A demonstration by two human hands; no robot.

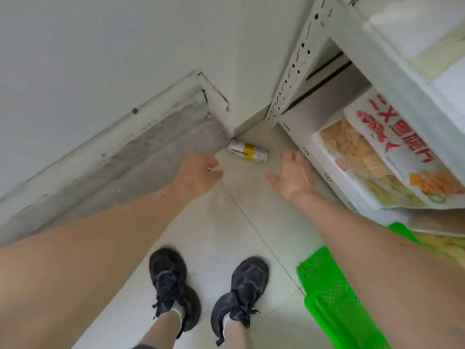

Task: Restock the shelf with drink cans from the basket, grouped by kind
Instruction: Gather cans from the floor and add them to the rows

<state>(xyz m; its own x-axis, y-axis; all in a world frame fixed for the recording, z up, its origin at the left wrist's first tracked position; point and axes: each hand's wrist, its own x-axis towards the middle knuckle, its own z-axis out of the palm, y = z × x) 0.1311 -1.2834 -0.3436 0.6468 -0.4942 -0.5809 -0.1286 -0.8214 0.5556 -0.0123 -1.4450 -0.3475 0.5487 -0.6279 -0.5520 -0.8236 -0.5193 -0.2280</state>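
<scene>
On floor, can (247,151) between hands, left (198,170), right (292,173); both spread, empty.

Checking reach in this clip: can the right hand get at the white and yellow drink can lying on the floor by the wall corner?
Probably yes. The right hand hovers open just short of the white and yellow drink can, with only bare floor between them.

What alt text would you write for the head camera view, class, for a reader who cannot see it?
A white and yellow drink can lies on its side on the floor by a wall corner, with the left hand and right hand reaching toward it, both empty. A green basket stands at right below a shelf of snack bags.
</scene>
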